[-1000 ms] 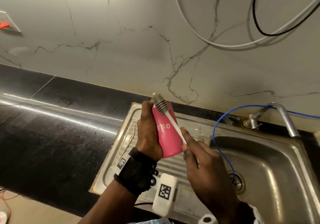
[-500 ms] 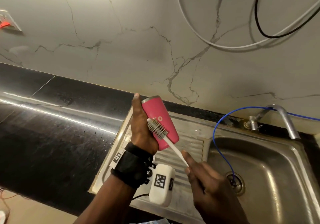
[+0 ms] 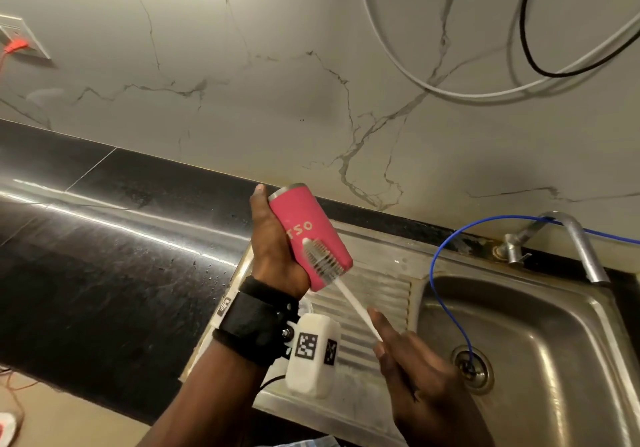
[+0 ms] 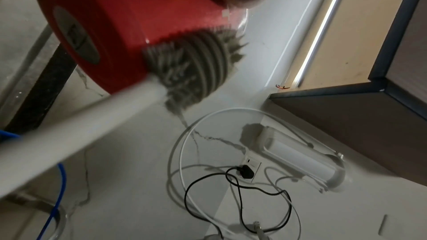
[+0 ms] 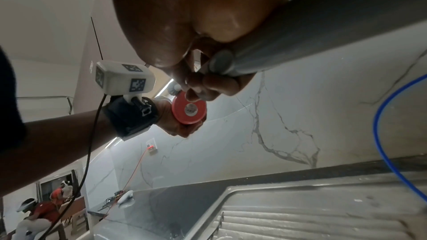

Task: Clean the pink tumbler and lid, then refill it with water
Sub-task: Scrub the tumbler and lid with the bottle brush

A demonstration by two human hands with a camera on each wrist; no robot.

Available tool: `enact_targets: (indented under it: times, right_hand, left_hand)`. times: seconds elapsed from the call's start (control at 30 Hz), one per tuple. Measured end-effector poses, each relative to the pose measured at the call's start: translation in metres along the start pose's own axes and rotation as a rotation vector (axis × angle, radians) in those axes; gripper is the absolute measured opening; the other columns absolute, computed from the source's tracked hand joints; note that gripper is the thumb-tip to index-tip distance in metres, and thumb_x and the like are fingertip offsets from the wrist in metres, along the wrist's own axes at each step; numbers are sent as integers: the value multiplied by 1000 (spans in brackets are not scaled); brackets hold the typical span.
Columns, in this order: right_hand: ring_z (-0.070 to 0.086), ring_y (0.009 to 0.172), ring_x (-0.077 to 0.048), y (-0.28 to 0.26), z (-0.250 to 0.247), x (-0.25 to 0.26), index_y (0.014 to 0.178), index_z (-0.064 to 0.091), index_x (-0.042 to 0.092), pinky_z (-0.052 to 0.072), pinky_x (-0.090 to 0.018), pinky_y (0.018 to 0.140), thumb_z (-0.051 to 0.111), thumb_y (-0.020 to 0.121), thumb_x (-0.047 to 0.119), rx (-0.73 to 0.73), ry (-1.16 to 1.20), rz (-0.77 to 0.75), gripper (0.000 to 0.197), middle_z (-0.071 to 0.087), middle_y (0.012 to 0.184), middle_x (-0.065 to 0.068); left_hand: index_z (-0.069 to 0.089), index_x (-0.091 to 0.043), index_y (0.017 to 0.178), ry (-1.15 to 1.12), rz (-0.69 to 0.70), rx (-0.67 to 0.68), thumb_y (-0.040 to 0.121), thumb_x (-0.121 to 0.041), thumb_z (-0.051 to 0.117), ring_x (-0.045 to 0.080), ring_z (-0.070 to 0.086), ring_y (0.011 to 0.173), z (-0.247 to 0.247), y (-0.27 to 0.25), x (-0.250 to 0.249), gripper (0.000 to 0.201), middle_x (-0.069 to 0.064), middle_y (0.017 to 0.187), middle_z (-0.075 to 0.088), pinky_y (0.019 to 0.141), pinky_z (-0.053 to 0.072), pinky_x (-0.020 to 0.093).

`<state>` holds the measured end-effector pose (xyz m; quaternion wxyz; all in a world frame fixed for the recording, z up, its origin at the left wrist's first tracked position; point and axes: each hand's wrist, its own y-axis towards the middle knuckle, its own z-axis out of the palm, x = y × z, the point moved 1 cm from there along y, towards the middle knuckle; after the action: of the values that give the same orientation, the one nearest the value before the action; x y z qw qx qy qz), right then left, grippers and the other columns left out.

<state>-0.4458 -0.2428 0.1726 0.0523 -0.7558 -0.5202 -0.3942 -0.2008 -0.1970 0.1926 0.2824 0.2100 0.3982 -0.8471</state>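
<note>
Marble-veined wall tile backs a black countertop [image 3: 104, 256] and a steel sink [image 3: 519, 335] with ribbed drainboard. Above the drainboard, the left hand [image 3: 277, 249] grasps the pink tumbler [image 3: 304, 228], tilted. The right hand [image 3: 415, 367] pinches the white handle of a bottle brush [image 3: 325, 259], whose bristles touch the tumbler's side near its base.

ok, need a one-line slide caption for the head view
Left hand holds the pink tumbler over the sink drainboard while the right hand scrubs its outside with a bottle brush.
</note>
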Motion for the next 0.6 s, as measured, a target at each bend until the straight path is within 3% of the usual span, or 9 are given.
enact_targets:
  times: [0.07,0.17,0.27,0.4,0.5,0.6]
  right_hand:
    - [47,61,3,-7,-3,-3,150,55,28,40,-7,62,52,102,30,14,-5,5,49,47,83,18]
    - [51,62,0,-3,-5,0,151,51,35,43,-13,59,51,102,33,9,-8,38,49,51,82,16]
    - [58,69,-4,16,-3,3,151,48,44,47,-22,61,55,102,30,-65,8,99,52,58,84,11]
    - [66,91,-10,46,-8,4,151,51,30,58,-33,75,65,99,9,-128,-14,102,58,72,104,-3]
    - [68,90,-9,44,-8,1,151,53,31,55,-29,76,66,99,10,-101,-3,79,57,73,104,-1]
    - [62,74,-3,17,-4,-1,151,49,40,47,-18,65,57,102,29,-66,42,92,51,64,87,7]
  left_hand:
    - [62,-16,117,-16,6,-26,89,-86,51,22,68,73,-3,2,-3,76,4,81,65,72,61,42]
    - [63,-14,120,-10,-4,-19,88,-87,51,24,68,76,1,0,2,80,6,84,65,73,61,43]
    - [65,-9,128,93,1,26,81,-90,57,30,69,83,9,-7,22,94,15,100,67,78,61,49]
    - [70,-10,124,123,-24,149,76,-88,67,29,69,82,11,-15,54,92,15,100,69,83,58,46]
    - [71,-10,124,143,6,113,79,-88,63,29,70,83,7,-8,45,90,14,100,71,86,58,48]
    - [64,-13,121,86,11,81,82,-88,57,26,67,79,4,-1,17,85,9,91,66,83,59,48]
